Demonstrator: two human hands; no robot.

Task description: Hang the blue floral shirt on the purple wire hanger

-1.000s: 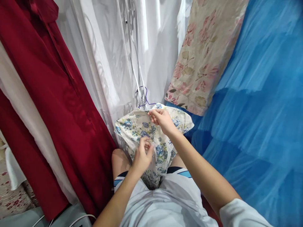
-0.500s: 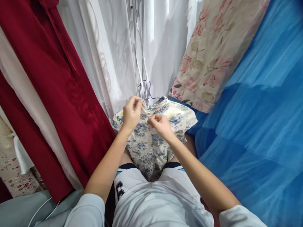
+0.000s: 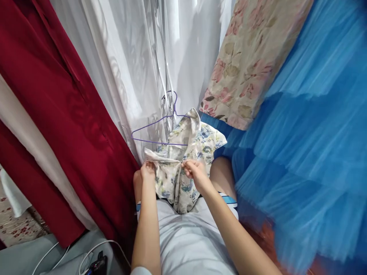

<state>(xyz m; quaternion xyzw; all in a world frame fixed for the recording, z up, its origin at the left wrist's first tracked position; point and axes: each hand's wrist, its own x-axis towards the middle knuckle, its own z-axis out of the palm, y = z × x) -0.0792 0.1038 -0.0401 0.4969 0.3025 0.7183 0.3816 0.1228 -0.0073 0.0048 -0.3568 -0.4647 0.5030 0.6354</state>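
A white blouse with blue and yellow flowers [image 3: 187, 183] lies over my lap, its front opened at the neck. Through its right shoulder runs a purple hanger [image 3: 155, 123]; the hanger's left arm is bare. My left hand [image 3: 148, 170] is closed on the blouse's left part, drawn down off the hanger. Near the middle of the front edge, my right hand [image 3: 193, 169] pinches the cloth. The blouse's right sleeve [image 3: 216, 135] spreads toward the blue fabric.
Dark red cloth [image 3: 86, 126] hangs at left, white curtain-like fabric [image 3: 189, 57] ahead with pale ribbons [image 3: 162, 65]. A pink-flowered beige cloth [image 3: 243, 68] and tiered blue tulle [image 3: 304, 152] hang at right. A white cable [image 3: 97, 244] lies at lower left.
My left hand has moved down and left with the blouse's left side, baring that arm of the hanger. My right hand is slightly lower, still pinching the front.
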